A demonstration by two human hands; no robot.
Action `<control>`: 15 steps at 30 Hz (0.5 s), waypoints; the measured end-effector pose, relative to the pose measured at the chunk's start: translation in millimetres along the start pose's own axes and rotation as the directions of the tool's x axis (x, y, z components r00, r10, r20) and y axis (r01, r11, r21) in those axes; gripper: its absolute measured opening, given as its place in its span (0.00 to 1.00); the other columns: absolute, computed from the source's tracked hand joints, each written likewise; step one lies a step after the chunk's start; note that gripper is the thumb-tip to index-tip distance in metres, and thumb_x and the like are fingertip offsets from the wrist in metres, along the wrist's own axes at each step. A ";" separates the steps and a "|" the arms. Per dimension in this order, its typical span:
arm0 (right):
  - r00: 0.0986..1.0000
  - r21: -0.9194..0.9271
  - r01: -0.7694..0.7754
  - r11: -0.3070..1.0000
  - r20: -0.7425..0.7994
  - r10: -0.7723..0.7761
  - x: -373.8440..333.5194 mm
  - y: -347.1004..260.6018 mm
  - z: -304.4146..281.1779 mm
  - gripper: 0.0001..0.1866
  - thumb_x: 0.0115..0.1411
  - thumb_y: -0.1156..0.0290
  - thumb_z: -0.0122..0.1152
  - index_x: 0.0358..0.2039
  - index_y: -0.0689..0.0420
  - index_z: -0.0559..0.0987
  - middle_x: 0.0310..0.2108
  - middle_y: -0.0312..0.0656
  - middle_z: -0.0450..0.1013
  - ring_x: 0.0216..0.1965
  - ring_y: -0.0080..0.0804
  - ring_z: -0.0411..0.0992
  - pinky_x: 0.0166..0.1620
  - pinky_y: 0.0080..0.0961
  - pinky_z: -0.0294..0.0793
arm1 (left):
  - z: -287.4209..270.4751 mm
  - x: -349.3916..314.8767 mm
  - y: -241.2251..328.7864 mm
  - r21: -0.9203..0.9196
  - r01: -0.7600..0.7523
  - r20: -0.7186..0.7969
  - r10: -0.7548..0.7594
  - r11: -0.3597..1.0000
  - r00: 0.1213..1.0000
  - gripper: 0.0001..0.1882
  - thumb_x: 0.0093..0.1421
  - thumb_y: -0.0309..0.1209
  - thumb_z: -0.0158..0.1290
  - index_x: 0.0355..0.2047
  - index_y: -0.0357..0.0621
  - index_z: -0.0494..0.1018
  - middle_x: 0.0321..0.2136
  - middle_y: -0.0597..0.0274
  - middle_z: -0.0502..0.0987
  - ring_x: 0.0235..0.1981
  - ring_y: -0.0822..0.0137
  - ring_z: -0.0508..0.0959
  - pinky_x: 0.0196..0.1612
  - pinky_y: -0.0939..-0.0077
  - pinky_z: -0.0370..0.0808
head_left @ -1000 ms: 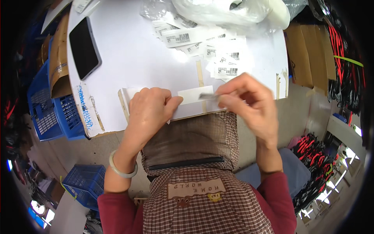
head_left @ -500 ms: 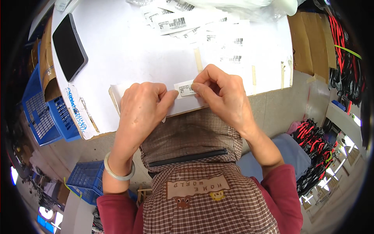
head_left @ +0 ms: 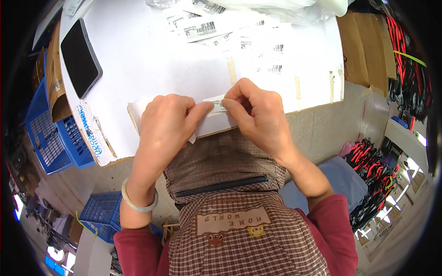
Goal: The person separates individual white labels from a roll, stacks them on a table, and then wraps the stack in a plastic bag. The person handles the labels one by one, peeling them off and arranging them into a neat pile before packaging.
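2 hands (head_left: 168, 124) (head_left: 258, 115), 1 phone (head_left: 81, 57), 1 bracelet (head_left: 138, 202), 3 blue crates (head_left: 43, 133).

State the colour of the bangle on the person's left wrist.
Pale green, almost white: the bangle shows best in the head view.

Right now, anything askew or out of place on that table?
Mostly tidy. The barcode labels lie in a loose, overlapping heap at the far edge of the white table. Both hands, left and right, pinch a small label; nothing looks damaged.
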State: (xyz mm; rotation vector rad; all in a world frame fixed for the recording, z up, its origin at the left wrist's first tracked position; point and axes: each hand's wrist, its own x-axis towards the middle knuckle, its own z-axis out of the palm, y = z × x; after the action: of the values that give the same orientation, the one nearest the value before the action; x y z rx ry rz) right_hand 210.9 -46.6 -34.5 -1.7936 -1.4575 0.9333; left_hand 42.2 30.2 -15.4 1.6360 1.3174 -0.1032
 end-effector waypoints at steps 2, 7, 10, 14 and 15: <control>0.999 -0.040 0.046 0.998 -0.027 -0.047 0.5 0.3 2.4 0.06 0.57 0.78 0.61 0.26 0.60 0.73 0.19 0.46 0.74 0.19 0.43 0.75 0.23 0.31 0.71 | 4.2 0.3 -1.5 0.176 -0.121 -0.079 0.137 0.977 0.987 0.22 0.62 0.37 0.56 0.13 0.38 0.76 0.08 0.52 0.71 0.12 0.53 0.74 0.21 0.64 0.70; 0.998 0.092 0.039 0.995 -0.056 -0.034 -3.9 -2.7 -3.1 0.04 0.60 0.78 0.59 0.29 0.62 0.74 0.19 0.44 0.74 0.19 0.36 0.75 0.23 0.30 0.72 | 2.9 -6.5 -1.1 0.142 -0.117 -0.110 0.133 0.983 0.985 0.21 0.61 0.38 0.59 0.16 0.34 0.76 0.09 0.57 0.71 0.10 0.64 0.72 0.16 0.72 0.66; 0.981 0.713 -0.179 0.677 0.076 0.180 -5.4 5.5 -37.4 0.02 0.63 0.77 0.59 0.34 0.62 0.76 0.21 0.38 0.74 0.18 0.22 0.68 0.21 0.22 0.66 | -12.9 -30.0 11.6 -0.257 -0.050 -0.170 0.006 0.965 0.985 0.21 0.61 0.36 0.60 0.17 0.33 0.76 0.08 0.64 0.70 0.09 0.76 0.70 0.13 0.79 0.62; 0.992 0.995 -0.102 -0.009 0.103 0.070 -12.2 53.4 -72.0 0.05 0.65 0.75 0.58 0.39 0.62 0.74 0.25 0.37 0.73 0.16 0.16 0.59 0.19 0.15 0.58 | -31.9 -42.6 9.4 -0.302 -0.174 -0.211 0.112 0.937 0.971 0.20 0.62 0.35 0.60 0.16 0.34 0.75 0.09 0.66 0.71 0.10 0.78 0.69 0.13 0.83 0.59; 0.994 0.993 -0.092 -0.074 0.096 0.056 -12.8 53.7 -75.9 0.05 0.66 0.74 0.56 0.39 0.62 0.74 0.24 0.36 0.72 0.15 0.16 0.59 0.19 0.15 0.58 | -30.9 -43.2 13.5 -0.333 -0.158 -0.184 0.100 0.930 0.978 0.20 0.62 0.35 0.60 0.16 0.35 0.75 0.09 0.66 0.71 0.10 0.79 0.69 0.13 0.83 0.59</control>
State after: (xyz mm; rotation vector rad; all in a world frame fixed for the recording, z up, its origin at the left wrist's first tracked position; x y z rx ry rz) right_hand 301.2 -72.1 -36.0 -0.5736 -0.1892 1.5034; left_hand 20.3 23.5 34.4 1.4444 1.2620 0.3339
